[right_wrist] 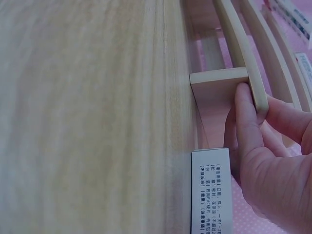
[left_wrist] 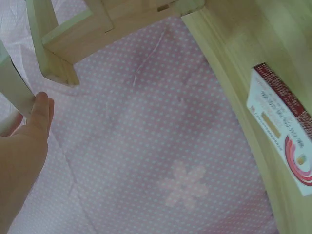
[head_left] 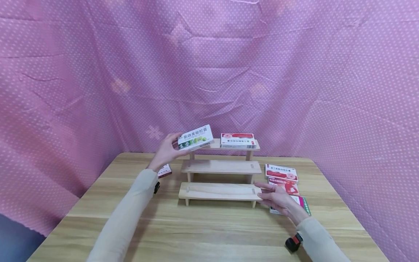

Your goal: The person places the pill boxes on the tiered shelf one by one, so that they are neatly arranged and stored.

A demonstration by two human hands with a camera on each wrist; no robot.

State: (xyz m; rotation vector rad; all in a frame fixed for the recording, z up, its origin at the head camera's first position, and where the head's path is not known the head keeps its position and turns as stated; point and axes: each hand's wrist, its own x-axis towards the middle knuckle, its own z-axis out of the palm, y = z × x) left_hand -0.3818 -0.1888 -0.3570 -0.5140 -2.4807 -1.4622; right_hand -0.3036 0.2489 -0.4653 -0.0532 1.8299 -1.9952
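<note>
My left hand (head_left: 167, 151) holds a white and green medicine box (head_left: 195, 138) by its left end, fingers above and thumb below. The box is tilted, right end higher, at the left part of the top tier of a three-tier wooden rack (head_left: 220, 166); whether it touches the wood I cannot tell. In the left wrist view only an edge of this box (left_wrist: 15, 87) shows. My right hand (right_wrist: 273, 165) pinches the right end of the rack's lowest board (right_wrist: 243, 58) between thumb and fingers. A red and white medicine box (head_left: 238, 141) lies on the top tier's right side.
Right of the rack, several medicine boxes lie in a column: a white and red one (head_left: 281, 172), a red one (head_left: 284, 186) and a green-edged one (head_left: 306, 206) partly behind my hand. Another box (left_wrist: 280, 126) lies at the table's left. A pink dotted cloth (head_left: 209, 72) hangs behind.
</note>
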